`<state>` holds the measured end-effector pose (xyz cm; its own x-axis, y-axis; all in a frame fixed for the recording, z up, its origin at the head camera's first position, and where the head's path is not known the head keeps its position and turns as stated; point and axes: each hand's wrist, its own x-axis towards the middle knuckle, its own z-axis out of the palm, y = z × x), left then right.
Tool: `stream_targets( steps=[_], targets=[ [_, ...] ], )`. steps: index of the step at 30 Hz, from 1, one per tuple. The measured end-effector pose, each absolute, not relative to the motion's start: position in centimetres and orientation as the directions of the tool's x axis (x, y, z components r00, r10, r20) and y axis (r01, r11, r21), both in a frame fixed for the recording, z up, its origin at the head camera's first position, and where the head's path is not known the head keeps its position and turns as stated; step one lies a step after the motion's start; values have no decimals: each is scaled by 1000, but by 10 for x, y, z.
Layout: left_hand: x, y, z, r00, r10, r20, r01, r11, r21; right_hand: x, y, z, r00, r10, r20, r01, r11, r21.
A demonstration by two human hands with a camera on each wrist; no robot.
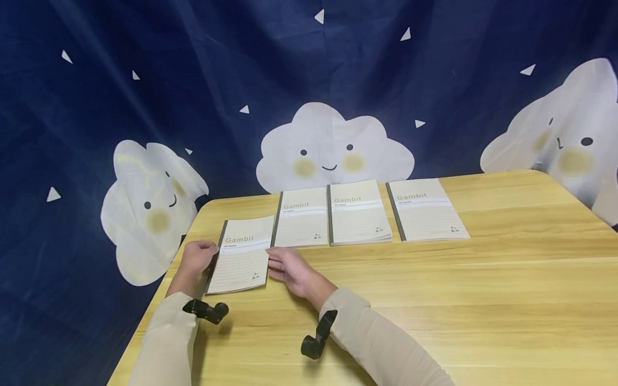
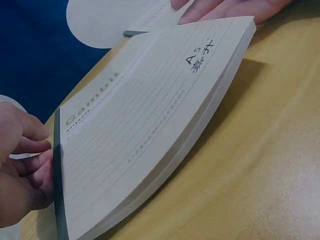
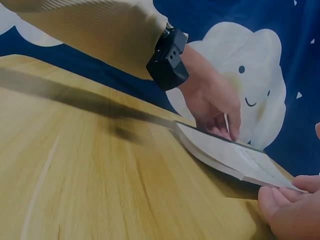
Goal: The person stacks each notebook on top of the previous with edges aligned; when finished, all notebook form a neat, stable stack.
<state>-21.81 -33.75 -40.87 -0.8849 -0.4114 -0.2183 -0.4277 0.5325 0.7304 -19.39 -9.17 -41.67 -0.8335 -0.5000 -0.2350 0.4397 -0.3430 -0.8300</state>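
A cream notebook (image 1: 241,262) with a dark spine and "Gambit" on its cover lies between my two hands at the table's left side. My left hand (image 1: 195,262) grips it at the spine with curled fingers, as the left wrist view also shows the hand (image 2: 25,160) there. At the opposite edge my right hand (image 1: 292,271) holds it by the fingertips. In the right wrist view those fingers (image 3: 280,200) meet the edge. The cover bows slightly, and a shadow shows under its raised right edge. Where the fingers go beneath the notebook is hidden.
Three similar notebooks lie in a row behind: one (image 1: 301,220) beside the held notebook, a second (image 1: 359,214) close to it, a third (image 1: 427,212) farther right after a gap. The wooden table (image 1: 458,311) ends at a dark blue curtain (image 1: 217,69) with printed clouds.
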Motion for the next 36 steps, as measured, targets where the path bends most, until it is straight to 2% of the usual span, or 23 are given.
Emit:
stream_targets(
  steps=[13, 24, 29, 36],
  targets=[
    [-213, -339, -410, -908, -393, -144, -346, 510, 788, -193, -89, -414, -838, -498, -222, 441, -380, -813],
    [-205, -331, -408, -884, -450, -128, -268, 262, 927, -196, -80, -409, -855, -468, -225, 428, -389, -816],
    [-207, -320, -407, -898, -422, -123, -224, 198, 954, -200, -69, -407, -876, -432, -214, 403, -413, -817],
    [-212, -300, -402, -911, -378, -166, -237, 148, 960, -203, -49, -406, -899, -395, -191, 367, -440, -820]
  ],
)
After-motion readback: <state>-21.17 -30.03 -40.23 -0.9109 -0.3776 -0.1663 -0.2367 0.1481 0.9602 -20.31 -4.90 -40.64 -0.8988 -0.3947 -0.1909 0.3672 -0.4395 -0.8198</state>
